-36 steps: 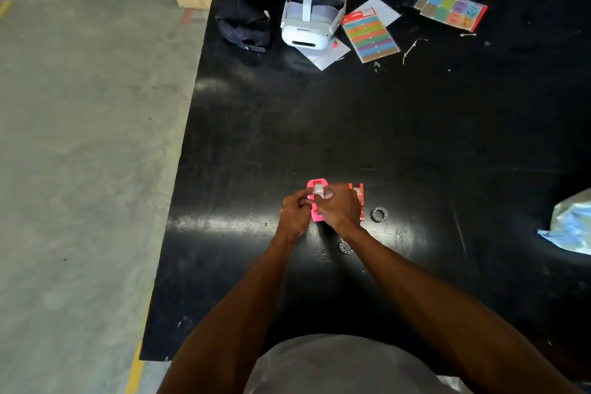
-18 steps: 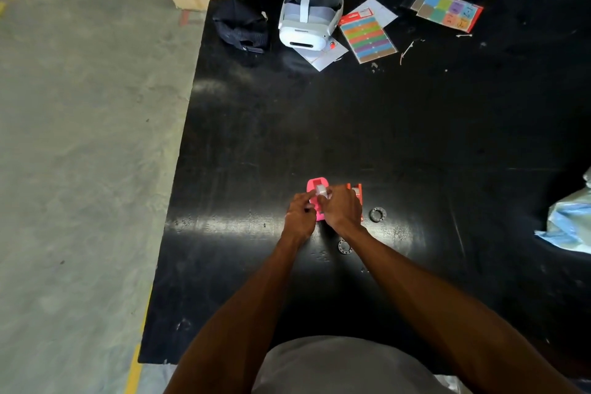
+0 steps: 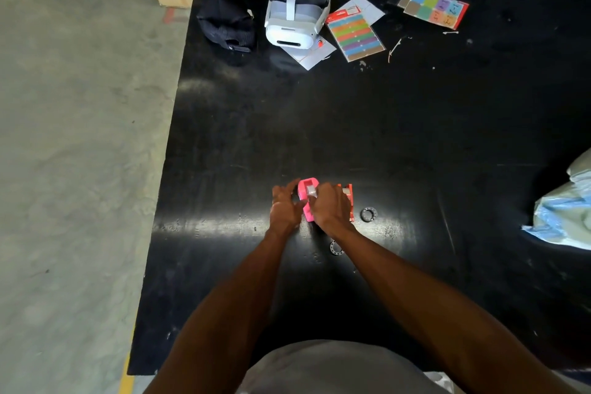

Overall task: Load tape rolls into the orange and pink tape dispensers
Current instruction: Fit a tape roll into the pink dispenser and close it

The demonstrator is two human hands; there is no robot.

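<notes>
A pink tape dispenser (image 3: 307, 191) lies on the black table (image 3: 399, 137) between my two hands. My left hand (image 3: 284, 206) grips its left side. My right hand (image 3: 331, 208) presses a small clear tape roll (image 3: 311, 191) at the dispenser's opening with its fingertips. Just right of that hand, the orange dispenser (image 3: 349, 198) lies partly hidden behind it. Two small clear tape rolls rest on the table: one tape roll (image 3: 368, 214) to the right of the orange dispenser, the other tape roll (image 3: 335, 248) close under my right wrist.
At the table's far edge lie a white headset (image 3: 295, 14), a dark cap (image 3: 227, 24), papers and two packs of coloured labels (image 3: 356, 33) (image 3: 433, 6). A crumpled plastic bag (image 3: 566, 211) sits at the right edge. A person stands behind the table. The table's left edge drops to concrete floor.
My hands have stayed on the pink dispenser; the left fingers have shifted slightly along its side, while the right hand keeps the roll at its opening.
</notes>
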